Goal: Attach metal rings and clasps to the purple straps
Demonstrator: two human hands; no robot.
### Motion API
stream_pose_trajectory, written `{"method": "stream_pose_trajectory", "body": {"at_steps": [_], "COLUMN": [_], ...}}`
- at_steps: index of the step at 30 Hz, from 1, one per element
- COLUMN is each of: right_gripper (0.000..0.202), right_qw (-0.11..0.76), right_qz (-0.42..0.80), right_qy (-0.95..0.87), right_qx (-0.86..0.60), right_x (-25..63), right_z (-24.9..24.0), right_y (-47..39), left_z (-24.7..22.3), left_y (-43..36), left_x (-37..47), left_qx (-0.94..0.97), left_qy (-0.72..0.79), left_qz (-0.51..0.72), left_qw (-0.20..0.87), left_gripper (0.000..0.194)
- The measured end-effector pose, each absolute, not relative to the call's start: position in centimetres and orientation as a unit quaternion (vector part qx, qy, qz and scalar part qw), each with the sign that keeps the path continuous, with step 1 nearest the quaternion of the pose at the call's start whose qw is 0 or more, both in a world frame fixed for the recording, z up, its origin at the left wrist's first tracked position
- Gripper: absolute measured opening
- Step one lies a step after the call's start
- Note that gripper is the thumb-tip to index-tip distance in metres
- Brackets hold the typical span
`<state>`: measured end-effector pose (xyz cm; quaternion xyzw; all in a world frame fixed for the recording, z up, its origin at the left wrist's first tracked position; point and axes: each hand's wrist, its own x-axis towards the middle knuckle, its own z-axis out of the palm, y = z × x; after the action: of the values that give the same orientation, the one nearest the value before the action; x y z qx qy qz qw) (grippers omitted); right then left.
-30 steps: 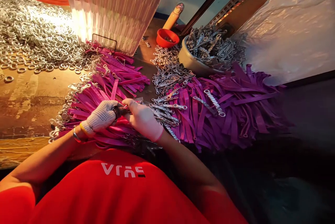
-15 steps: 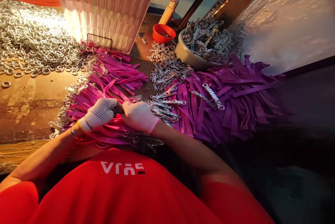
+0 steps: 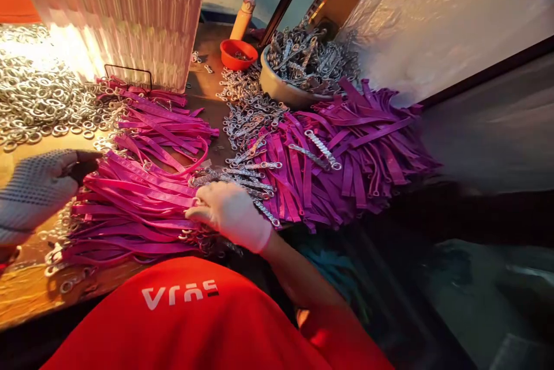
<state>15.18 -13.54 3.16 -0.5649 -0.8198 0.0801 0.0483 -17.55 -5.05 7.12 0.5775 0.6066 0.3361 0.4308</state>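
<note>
My left hand (image 3: 41, 188), in a white glove with dark dots and dark-stained fingertips, is at the left ends of the pink straps (image 3: 147, 188). Its thumb and index finger come together there; what they pinch, if anything, is hidden. At the right ends of the same pile, my right hand (image 3: 231, 211), in a plain white glove, has its thumb and fingers closed on a strap end. Metal rings show along the pile's left side. Twisted metal links (image 3: 255, 171) lie just beyond my right hand.
Loose metal rings (image 3: 43, 96) are heaped at the left beside a ribbed translucent panel (image 3: 125, 12). Behind stand a red bowl (image 3: 234, 63), a bottle (image 3: 241, 21) and a tub (image 3: 281, 90) full of twisted links. More purple straps (image 3: 346, 150) spread to the right.
My hands were close together over the strap pile; now they are far apart, the left out at the pile's left ends. The whole view has shifted, with background things now further left.
</note>
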Motion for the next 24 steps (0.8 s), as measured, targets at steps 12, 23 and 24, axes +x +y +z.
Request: {"method": "stream_pose_trajectory", "body": {"at_steps": [12,23,24], "right_gripper": [0.032,0.027,0.027], "right_qw": [-0.075,0.084,0.159], "right_qz": [0.102,0.127,0.142], "right_qy": [-0.735,-0.67,-0.666], "right_qx": [-0.666,-0.726,-0.715], "right_x": [23.5,22.6,21.9], "right_z": [-4.3,-3.3,-2.4], "right_y": [-5.0,-8.0,-8.6], "left_z": [3.7,1.7,1.7], "left_y": [-7.4,-8.1,-8.2], "left_x": [-5.4,-7.4,-7.4], "left_qx": [0.335,0.256,0.277], "left_qy": [0.345,0.259,0.269], "left_qz": [0.208,0.216,0.207], "left_qw": [0.852,0.906,0.899], "left_gripper": [0.044,0.049,0.049]}}
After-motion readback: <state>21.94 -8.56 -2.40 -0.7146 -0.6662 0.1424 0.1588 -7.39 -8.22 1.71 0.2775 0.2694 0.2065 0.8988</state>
